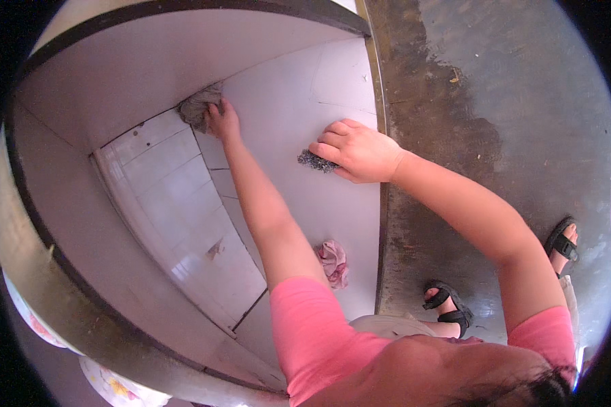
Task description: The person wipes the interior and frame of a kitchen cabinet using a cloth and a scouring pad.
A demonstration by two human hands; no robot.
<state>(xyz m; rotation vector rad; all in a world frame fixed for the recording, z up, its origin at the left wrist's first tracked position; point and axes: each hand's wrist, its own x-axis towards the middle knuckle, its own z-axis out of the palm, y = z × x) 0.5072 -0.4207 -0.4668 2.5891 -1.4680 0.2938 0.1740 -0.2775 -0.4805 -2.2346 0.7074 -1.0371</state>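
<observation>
My left hand (223, 118) reaches far into a white-walled recess, its fingers pressed on a crumpled grey cloth (196, 107) in the corner where the wall meets the tiled surface. My right hand (359, 151) is closed on a dark metal scouring pad (316, 161) that rests against the smooth white surface near its dark edge. A crumpled pink cloth (332, 263) lies on the same white surface, closer to my body, partly hidden by my left arm.
White tiles (178, 178) with dark joints and a few dark specks cover the recess's inner part. A dark rim (71, 274) curves around its wall. On the right is a dark, patchy floor (529, 112), where my feet stand in black sandals (450, 310).
</observation>
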